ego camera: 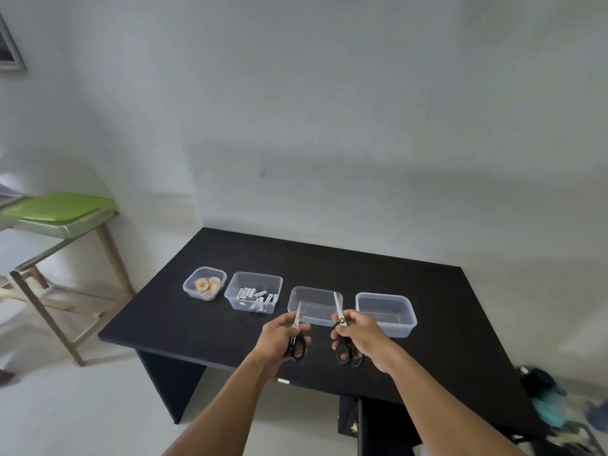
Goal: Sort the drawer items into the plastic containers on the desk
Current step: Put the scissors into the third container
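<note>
Gripping black-handled steel scissors (297,324) in left hand (279,339), second matching pair (342,321) in right hand (363,335). Held apart, blades up, above matte black desk (197,324), overlapping near rim of third clear rectangular tub (316,292). Left of that: cylindrical batteries (255,295) in square tub (238,281), tape rolls (205,285) in small rounded tub (189,286).

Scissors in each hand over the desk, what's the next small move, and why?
Probably lower both pairs, left scissors and right scissors, into the empty third container just ahead of the left hand and right hand. The tape container and battery container are taken, and the blades point over it.
</note>
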Tool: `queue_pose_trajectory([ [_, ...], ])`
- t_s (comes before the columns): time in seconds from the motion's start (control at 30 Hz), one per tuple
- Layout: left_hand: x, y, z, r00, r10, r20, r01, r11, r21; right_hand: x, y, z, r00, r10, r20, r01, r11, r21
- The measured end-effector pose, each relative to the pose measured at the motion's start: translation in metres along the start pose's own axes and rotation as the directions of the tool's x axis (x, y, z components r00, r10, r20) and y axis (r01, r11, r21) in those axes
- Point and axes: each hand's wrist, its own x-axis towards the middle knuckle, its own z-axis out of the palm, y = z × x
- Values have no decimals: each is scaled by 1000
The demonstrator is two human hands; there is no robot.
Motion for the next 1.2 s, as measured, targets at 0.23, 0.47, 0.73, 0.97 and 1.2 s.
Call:
queue_pose_trajectory([
  [0.23, 67, 8, 3, 999, -41, -14, 40, 999, -20, 76, 0, -13, 1000, 17, -19, -17, 1000, -3],
  [0.47, 120, 10, 2, 995, -91, -38, 90, 996, -12, 134, 0, -22, 999, 52, -11, -52, 999, 14],
  [0.73, 174, 15, 5, 988, -151, -17, 152, 986, 62, 161, 6, -24, 986, 155, -58, -154, 988, 31],
  [0.97, 238, 12, 15, 994, -57, 91, 16, 917, 398, 174, 31, -24, 963, 246, -113, -238, 968, 86],
  [1.2, 278, -8, 25, 968, -38, 247, -184, 559, 808, 178, 53, -19, 946, 308, -100, -295, 947, 129],
])
